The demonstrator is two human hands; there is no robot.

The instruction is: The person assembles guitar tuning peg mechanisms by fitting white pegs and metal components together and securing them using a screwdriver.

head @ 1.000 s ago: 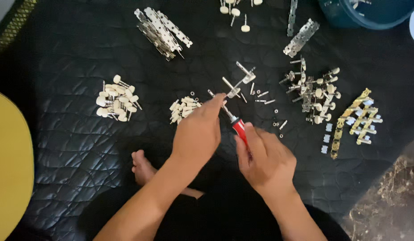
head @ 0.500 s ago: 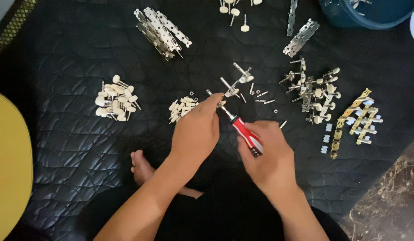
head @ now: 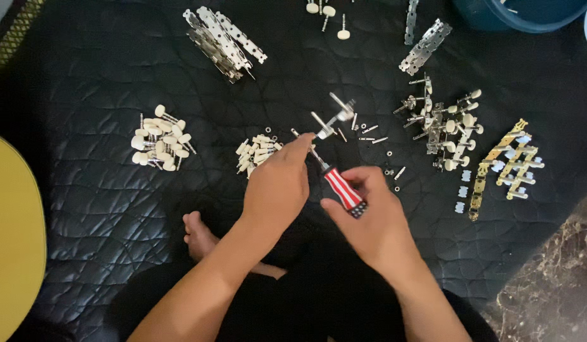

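Observation:
My right hand grips a small screwdriver with a red-and-white striped handle, its shaft pointing up and left. My left hand pinches a small metal part at the screwdriver's tip; the part is mostly hidden under my fingers. Just beyond the fingertips lies a metal tuner piece with a shaft and loose small screws on the black quilted mat.
Piles of cream knobs and small cream pegs lie to the left. Metal plate strips sit at the back, assembled tuners and gold tuner strips to the right. A blue tub stands top right. My bare foot rests below.
The screwdriver handle has slid further out of my right hand's fingers and shows more. Both hands have stayed in nearly the same place over the mat.

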